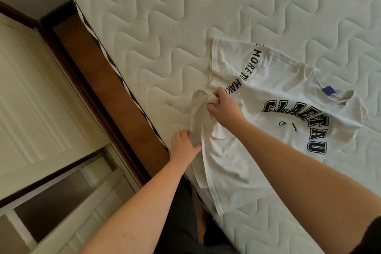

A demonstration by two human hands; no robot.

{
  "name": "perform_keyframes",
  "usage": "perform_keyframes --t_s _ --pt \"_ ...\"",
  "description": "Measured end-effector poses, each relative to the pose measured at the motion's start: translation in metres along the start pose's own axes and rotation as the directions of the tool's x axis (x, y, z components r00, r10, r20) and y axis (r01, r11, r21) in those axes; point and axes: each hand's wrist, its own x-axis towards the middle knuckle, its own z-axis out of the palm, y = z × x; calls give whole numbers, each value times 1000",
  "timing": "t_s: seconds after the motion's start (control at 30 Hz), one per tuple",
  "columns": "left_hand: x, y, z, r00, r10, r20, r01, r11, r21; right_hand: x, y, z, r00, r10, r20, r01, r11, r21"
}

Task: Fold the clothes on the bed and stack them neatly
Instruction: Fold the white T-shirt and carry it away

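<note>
R hand [223,107] grips T-shirt [288,97] hem, L hand [184,144] prob. pinches it, fingertips hidden.

White printed T-shirt [278,97] lies rumpled on mattress [185,16].

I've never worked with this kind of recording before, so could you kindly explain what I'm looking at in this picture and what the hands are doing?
There is no machine here: a person wears a wide-angle camera on the head, which looks forward and down, so the single picture shows their own two bare arms reaching out. The pale quilted surface is a bare mattress on a dark wooden bed frame. On it lies a white T-shirt with dark lettering, spread chest-up near the edge. The right hand has its fingers curled round a bunch of the shirt's fabric near one sleeve, a firm grip. The left hand rests lower, its thumb and fingers against a raised fold of the same shirt; whether it pinches the fold is hard to tell. No folded stack is visible yet.
</note>
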Motion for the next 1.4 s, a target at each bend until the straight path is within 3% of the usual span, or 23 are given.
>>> perform_keyframes --t_s 0.1,0.17,0.23,0.33,0.4,0.43,0.5,0.6,0.8,0.93,1.03,1.23,1.4 --pt "1 21 22 999 21 41 -20 999 -26 -20 15 -30 999 14 -53 -10 997 83" --pt "-4 33 38 997 -12 80 30 973 -229 -35 24 -45 996 45 -80 -31 987 159" --pt "-16 40 50 991 -69 115 115 880 -460 -52 31 -59 993 77 -84 -54 966 251" --pt "-36 40 62 985 3 171 107 768 -632 -77 41 -77 988 107 -108 -58 924 379" --pt "-49 37 73 971 102 216 28 850 -526 -95 48 -86 982 116 -148 -37 890 454" --pt "-54 36 80 968 121 218 -31 926 -376 -104 52 -90 976 123 -179 -24 880 475" --pt "-65 35 97 987 111 114 -98 989 -115 -123 59 -98 959 149 -240 -7 863 505" --pt "-80 43 106 995 53 -84 -68 979 -194 -155 77 -116 918 189 -348 23 851 525" --pt "-121 73 89 959 211 -191 -256 931 -261 -237 136 -162 830 291 -476 -10 861 508" --pt "-149 116 60 871 375 -318 -442 880 -172 -290 176 -175 772 375 -512 -86 861 501" --pt "-178 167 43 819 484 -308 -544 825 -151 -326 188 -187 722 409 -558 -100 860 500" --pt "-253 293 18 627 766 -143 -777 629 -33 -384 186 -245 603 435 -668 -19 845 534" --pt "-305 405 -11 435 897 73 -880 407 246 -416 162 -323 539 364 -760 94 870 484"
